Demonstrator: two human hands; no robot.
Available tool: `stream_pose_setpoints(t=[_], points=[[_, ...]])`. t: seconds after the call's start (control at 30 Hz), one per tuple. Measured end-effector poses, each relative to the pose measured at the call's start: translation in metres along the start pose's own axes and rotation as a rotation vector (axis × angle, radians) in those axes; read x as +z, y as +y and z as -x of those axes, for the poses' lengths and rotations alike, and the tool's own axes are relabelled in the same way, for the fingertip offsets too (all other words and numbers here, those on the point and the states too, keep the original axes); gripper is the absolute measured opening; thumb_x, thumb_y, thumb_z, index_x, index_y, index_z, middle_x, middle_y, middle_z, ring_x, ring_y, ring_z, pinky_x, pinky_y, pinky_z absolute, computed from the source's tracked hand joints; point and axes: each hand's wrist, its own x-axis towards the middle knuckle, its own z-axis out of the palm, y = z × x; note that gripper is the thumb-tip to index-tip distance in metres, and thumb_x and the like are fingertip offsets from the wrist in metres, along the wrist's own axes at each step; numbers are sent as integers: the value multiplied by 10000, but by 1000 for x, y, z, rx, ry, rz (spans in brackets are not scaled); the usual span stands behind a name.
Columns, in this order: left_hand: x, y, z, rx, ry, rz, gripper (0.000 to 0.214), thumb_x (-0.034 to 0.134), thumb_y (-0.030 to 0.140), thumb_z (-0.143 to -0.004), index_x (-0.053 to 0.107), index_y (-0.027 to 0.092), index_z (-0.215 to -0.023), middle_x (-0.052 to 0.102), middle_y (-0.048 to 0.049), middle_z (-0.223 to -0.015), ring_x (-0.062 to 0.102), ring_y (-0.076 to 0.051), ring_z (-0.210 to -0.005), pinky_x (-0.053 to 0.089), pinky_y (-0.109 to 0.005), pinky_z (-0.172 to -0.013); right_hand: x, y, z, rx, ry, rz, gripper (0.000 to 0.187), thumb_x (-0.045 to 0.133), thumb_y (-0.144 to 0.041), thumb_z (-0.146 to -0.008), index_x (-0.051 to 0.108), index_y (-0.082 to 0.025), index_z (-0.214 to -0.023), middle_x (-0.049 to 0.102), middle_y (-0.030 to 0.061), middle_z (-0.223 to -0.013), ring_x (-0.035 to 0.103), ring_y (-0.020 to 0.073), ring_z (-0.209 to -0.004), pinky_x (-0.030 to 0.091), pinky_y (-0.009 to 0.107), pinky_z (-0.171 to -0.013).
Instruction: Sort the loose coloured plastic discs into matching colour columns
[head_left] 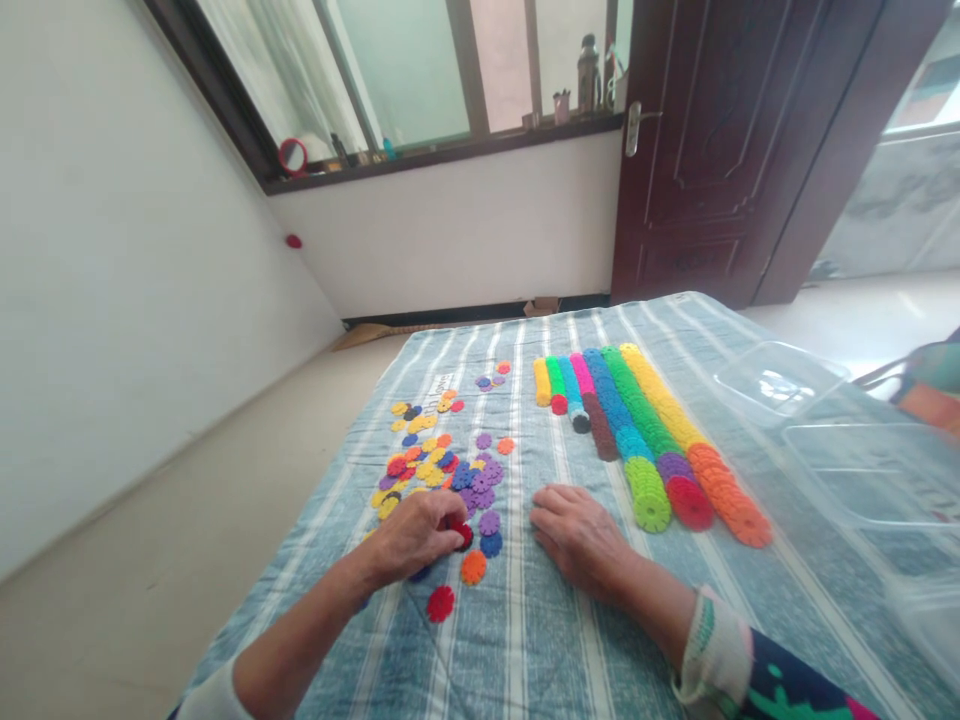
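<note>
You have a bare lane on the cloth, running from its far edge between the loose discs and the rows; your right hand blocks most of its near end. Discs crowd your left hand. Clear boxes obstruct the right edge. Between your hands, room opens toward the near edge.

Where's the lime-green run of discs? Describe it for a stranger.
On the striped cloth, find the rows of overlapping discs beyond the right hand. In the third row from the right, the lime-green run forms the near end. Its yellowish green differs from the blue discs behind and red discs beside it.
</note>
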Motion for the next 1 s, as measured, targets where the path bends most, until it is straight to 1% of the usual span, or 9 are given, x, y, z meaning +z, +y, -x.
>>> stream_pose_setpoints(t=[0.1,0.17,0.27,0.33,0.43,0.57,0.67,0.8,1.0], points=[[-8,0,-2,30,-5,72,100,562,249,-722,636,186,-699,643,5,-712,577,-141,-694,425,-239,-657,-2,-2,-1,8,-7,3,75,584,-144,-894,581,-186,-833,617,50,-942,550,201,-937,414,328,-829],[-11,3,-9,67,3,137,122,561,258,-737,648,182,-695,654,2,-716,589,-140,-706,442,-237,-677,-2,-2,-1,7,-7,10,74,586,-149,-893,579,-187,-830,615,45,-931,547,201,-925,412,327,-817],[-10,10,-31,126,80,207,147,557,253,-757,682,182,-723,675,2,-748,603,-137,-735,461,-234,-715,0,-1,-1,0,6,19,87,582,-156,-896,573,-189,-815,611,40,-910,541,198,-896,406,327,-793],[-5,16,-55,156,170,235,169,544,232,-765,703,176,-745,691,-6,-782,610,-140,-751,469,-239,-732,2,0,-2,-9,25,21,96,570,-159,-903,571,-192,-813,610,41,-910,539,195,-894,402,326,-789],[5,27,-100,194,287,269,179,544,202,-753,719,164,-754,702,-12,-790,619,-147,-760,475,-251,-756,5,1,-3,-15,45,17,102,550,-155,-911,573,-195,-820,615,44,-920,539,195,-910,396,325,-792],[14,43,-158,187,388,297,163,564,179,-747,725,152,-749,704,-14,-739,617,-147,-722,478,-252,-735,8,2,-3,-14,47,15,102,549,-156,-905,572,-197,-815,617,42,-920,534,198,-900,393,328,-777],[18,54,-187,205,435,275,166,567,152,-754,733,159,-754,730,-16,-782,632,-151,-768,478,-259,-781,10,2,-3,-19,54,17,111,545,-155,-906,571,-199,-808,615,40,-918,529,194,-888,390,329,-775],[22,63,-206,200,467,218,187,569,127,-757,751,162,-784,743,-31,-831,637,-152,-798,474,-260,-808,8,1,-5,-8,51,26,118,548,-164,-912,571,-198,-802,614,38,-888,531,193,-866,388,324,-757],[27,64,-219,203,478,134,190,588,154,-785,769,177,-838,727,-50,-896,630,-162,-854,469,-265,-830,4,0,-6,-6,30,45,101,564,-177,-912,572,-196,-812,616,31,-882,535,193,-867,381,323,-752]])
